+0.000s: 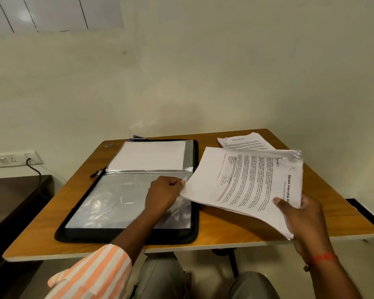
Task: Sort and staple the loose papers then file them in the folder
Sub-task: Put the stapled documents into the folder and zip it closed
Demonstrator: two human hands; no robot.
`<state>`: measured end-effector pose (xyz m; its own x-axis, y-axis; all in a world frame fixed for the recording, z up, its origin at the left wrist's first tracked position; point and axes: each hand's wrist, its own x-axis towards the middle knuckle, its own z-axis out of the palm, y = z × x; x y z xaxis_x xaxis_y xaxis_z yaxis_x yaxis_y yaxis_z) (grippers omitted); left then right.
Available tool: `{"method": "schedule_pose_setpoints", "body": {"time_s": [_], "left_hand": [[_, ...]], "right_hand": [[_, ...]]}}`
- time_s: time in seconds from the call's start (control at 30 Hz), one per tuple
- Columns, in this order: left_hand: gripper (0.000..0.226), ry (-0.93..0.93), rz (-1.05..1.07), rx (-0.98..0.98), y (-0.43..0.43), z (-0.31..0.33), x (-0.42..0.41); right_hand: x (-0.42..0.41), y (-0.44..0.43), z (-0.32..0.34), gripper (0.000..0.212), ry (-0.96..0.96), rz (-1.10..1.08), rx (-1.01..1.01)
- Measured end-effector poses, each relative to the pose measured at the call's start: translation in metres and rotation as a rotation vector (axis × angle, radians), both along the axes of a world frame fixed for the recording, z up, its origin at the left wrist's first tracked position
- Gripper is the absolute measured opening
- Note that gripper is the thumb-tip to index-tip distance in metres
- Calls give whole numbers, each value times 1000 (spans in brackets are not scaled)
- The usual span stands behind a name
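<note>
A black zip folder (pixel 195 190) lies open on the wooden table (pixel 235 229), with clear plastic sleeves inside. The far sleeve holds white sheets (pixel 149 156); the near sleeve (pixel 108 201) looks shiny. My right hand (pixel 300 221) grips a thick stack of printed papers (pixel 246 182) at its near right corner, held above the table to the right of the folder. My left hand (pixel 164 193) rests over the near sleeve and pinches at the stack's left corner beside the sleeve's edge. A stapler (pixel 138 138) lies behind the folder.
A second pile of printed papers (pixel 244 142) lies at the table's far right. A wall stands just behind the table. A socket plate with a plugged black cable (pixel 34 167) is on the left wall, above a dark side surface (pixel 13 201).
</note>
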<state>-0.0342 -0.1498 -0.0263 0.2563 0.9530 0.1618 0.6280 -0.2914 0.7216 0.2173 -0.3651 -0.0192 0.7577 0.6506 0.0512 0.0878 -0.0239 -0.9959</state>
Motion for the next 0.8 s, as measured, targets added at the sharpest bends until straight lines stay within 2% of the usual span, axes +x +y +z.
{"method": "schedule_pose_setpoints", "body": {"time_s": [0.3,0.47,0.57,0.7,0.8], "left_hand": [[32,73,3,-51,1,-8,-2],[46,375,8,-68,6,9,16],[39,476,21,13,6,16,32],[13,458,40,52,12,20,41],[17,369,58,16,22,19,45]], "right_hand": [[-4,-8,-8,30,65,147,-96],[-6,-6,-5,33,50,194,-135],[-7,-5,-5,32,47,195,-126],[-8,-3,-8,33,70,180,-131],[-5,-4,-7,34,68,179,-135]]}}
